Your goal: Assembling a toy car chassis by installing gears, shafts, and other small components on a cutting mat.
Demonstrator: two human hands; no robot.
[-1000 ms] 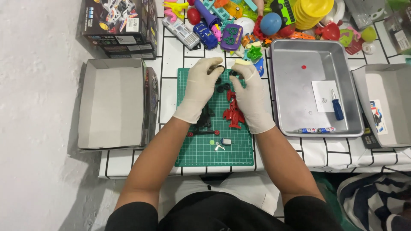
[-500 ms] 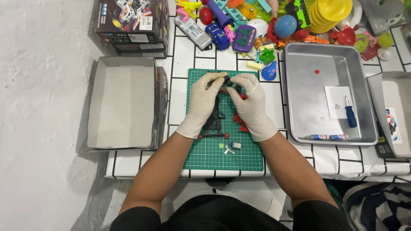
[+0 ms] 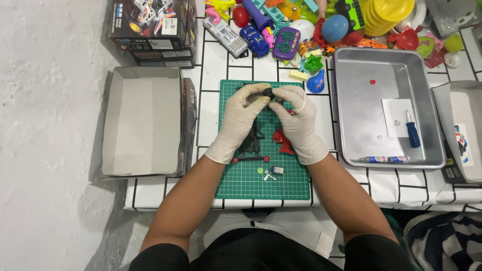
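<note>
Both hands wear pale latex gloves and meet over the far half of a green cutting mat point(image 3: 296, 183). My left hand point(image 3: 241, 118) and my right hand point(image 3: 296, 118) together pinch a small black wheel point(image 3: 268, 92) at their fingertips. Under the hands lies a black toy car chassis point(image 3: 252, 143) with small red wheel hubs, and a red toy body part point(image 3: 283, 142) sits beside it under my right wrist. Several tiny loose parts point(image 3: 270, 173) lie on the near part of the mat.
An open cardboard box lid point(image 3: 143, 120) lies left of the mat, a printed toy box point(image 3: 153, 30) behind it. To the right, a metal tray point(image 3: 384, 75) holds a blue screwdriver point(image 3: 411, 131), paper and a pen. Colourful toys point(image 3: 321, 22) crowd the far edge.
The view has shifted, so the table sits lower in the picture. Both hands stay together over the mat's far part, now pinching the small black wheel at the fingertips.
</note>
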